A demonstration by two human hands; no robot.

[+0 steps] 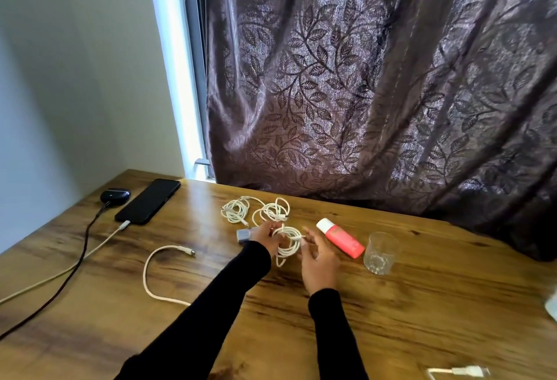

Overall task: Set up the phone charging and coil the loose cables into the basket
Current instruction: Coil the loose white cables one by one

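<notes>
Coil (288, 242) upright | left hand (266, 236) grips it | right hand (319, 260) pinches its end

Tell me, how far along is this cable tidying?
Done: the phone has a white cable plugged in, and two coiled cables lie on the table. In hand: both hands wind a third coil. Left: one loose cable; no basket visible.

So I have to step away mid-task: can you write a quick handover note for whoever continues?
Left hand holds a white cable coil; right hand pinches its loose end.
Phone lies far left with a cable plugged in.
Two coiled cables lie behind the hands; one loose cable lies uncoiled at left.
No basket in view.
Left: finish this coil, coil the loose one, basket everything.
</notes>
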